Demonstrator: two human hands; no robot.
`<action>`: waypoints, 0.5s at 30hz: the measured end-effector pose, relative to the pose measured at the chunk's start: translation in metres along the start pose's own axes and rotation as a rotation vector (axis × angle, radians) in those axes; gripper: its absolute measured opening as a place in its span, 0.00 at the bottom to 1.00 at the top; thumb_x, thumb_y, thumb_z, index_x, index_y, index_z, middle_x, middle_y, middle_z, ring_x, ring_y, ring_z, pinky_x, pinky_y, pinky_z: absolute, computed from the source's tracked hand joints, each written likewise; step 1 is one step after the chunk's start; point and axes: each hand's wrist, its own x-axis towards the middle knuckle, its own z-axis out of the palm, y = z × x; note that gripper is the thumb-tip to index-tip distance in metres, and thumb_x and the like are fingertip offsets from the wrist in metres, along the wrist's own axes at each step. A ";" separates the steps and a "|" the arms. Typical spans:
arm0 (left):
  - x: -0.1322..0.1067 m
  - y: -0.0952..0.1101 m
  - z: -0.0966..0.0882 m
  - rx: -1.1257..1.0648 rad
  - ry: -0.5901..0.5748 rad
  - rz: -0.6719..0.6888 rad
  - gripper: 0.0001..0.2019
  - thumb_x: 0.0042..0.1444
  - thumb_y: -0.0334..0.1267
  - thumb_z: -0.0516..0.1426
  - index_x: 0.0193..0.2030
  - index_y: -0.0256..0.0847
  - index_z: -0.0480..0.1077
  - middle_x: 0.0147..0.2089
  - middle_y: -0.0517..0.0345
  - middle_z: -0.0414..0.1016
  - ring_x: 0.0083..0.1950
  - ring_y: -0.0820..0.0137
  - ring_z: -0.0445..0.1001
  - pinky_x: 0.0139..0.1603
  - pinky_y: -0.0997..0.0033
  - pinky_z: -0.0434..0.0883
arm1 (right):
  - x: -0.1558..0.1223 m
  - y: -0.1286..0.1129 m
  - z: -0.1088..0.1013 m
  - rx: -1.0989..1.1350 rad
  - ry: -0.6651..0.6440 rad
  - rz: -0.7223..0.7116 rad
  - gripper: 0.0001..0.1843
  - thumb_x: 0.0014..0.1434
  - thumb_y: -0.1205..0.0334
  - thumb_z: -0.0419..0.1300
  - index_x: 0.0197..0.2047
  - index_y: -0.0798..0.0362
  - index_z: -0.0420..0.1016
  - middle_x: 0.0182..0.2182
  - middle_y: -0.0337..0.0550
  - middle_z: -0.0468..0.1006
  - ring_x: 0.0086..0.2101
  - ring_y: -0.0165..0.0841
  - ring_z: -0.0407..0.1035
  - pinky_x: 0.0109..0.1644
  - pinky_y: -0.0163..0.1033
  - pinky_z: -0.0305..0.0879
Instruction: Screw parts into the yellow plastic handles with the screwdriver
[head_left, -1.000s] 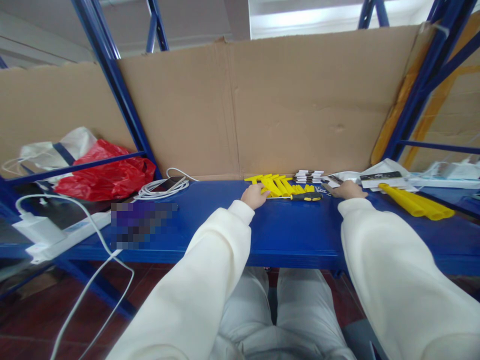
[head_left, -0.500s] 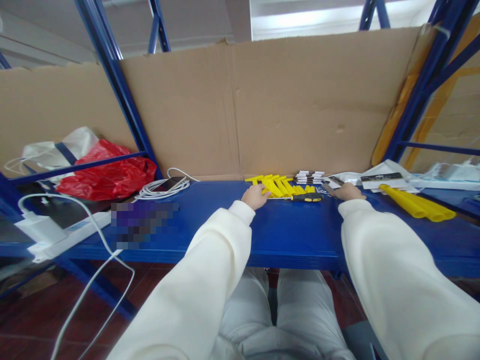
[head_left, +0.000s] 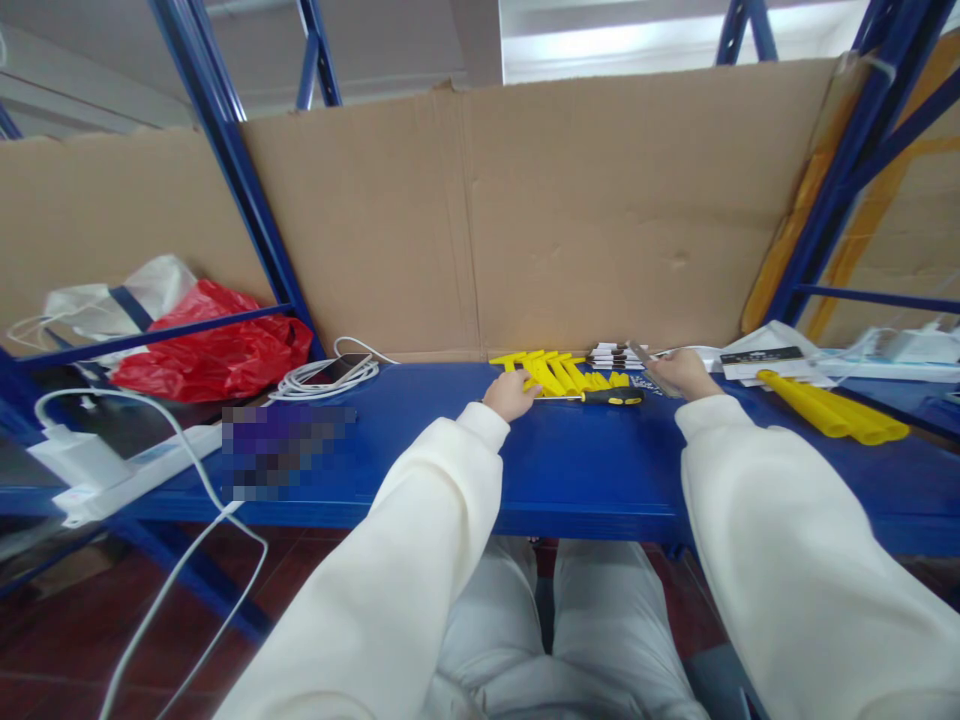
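My left hand (head_left: 510, 394) rests at the left end of a row of short yellow tube-like pieces (head_left: 555, 374). Its fingers are closed against them, and what they grip, if anything, is hidden. A screwdriver (head_left: 613, 397) with a yellow and black handle lies in front of the row, its thin shaft reaching toward that hand. To the right, my right hand (head_left: 687, 373) is closed on a flat grey strip (head_left: 642, 353) that points up and left. Small white packets with black bands (head_left: 611, 356) are stacked behind, just left of the strip.
Long yellow tubes (head_left: 832, 405) lie at the right beside a black and white package (head_left: 762, 362). On the left are a coiled white cable (head_left: 324, 378), a red plastic bag (head_left: 217, 345) and a white power strip (head_left: 142, 475). A cardboard panel (head_left: 600, 210) closes the back of the blue shelf (head_left: 585, 460).
My right hand has shifted slightly left and back, and the grey strip has moved up and left toward the white packets. My left hand stays in place.
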 end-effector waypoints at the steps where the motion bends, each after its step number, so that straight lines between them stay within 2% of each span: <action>1: 0.000 0.000 0.000 0.000 -0.004 0.002 0.15 0.71 0.42 0.59 0.58 0.41 0.82 0.58 0.46 0.84 0.61 0.59 0.82 0.58 0.70 0.75 | -0.003 -0.007 0.001 0.079 -0.029 0.008 0.14 0.59 0.57 0.68 0.26 0.57 0.78 0.25 0.50 0.77 0.34 0.44 0.76 0.38 0.43 0.70; 4: 0.001 0.000 0.000 0.001 -0.013 0.010 0.16 0.71 0.41 0.59 0.58 0.40 0.81 0.60 0.45 0.84 0.62 0.59 0.81 0.59 0.70 0.75 | -0.018 -0.035 0.007 0.321 -0.130 -0.037 0.14 0.55 0.59 0.70 0.23 0.54 0.74 0.21 0.41 0.72 0.29 0.34 0.68 0.35 0.37 0.64; 8: 0.002 -0.001 0.002 -0.003 -0.005 0.026 0.16 0.71 0.41 0.59 0.58 0.39 0.81 0.60 0.45 0.84 0.62 0.58 0.81 0.61 0.68 0.75 | -0.045 -0.067 0.018 0.565 -0.338 -0.120 0.18 0.51 0.54 0.74 0.24 0.53 0.71 0.22 0.36 0.70 0.26 0.28 0.61 0.30 0.33 0.57; 12: 0.004 -0.002 0.006 -0.054 0.039 0.066 0.17 0.69 0.40 0.60 0.61 0.37 0.80 0.61 0.45 0.83 0.62 0.58 0.81 0.63 0.66 0.75 | -0.066 -0.083 0.028 0.786 -0.565 -0.048 0.21 0.51 0.52 0.77 0.26 0.53 0.70 0.22 0.35 0.68 0.24 0.25 0.58 0.27 0.31 0.53; 15: 0.007 -0.003 0.010 -0.099 0.071 0.121 0.17 0.69 0.39 0.61 0.60 0.38 0.80 0.60 0.45 0.84 0.62 0.58 0.81 0.64 0.65 0.75 | -0.076 -0.087 0.032 0.874 -0.627 0.020 0.24 0.50 0.53 0.79 0.26 0.53 0.67 0.21 0.34 0.66 0.23 0.24 0.57 0.24 0.29 0.51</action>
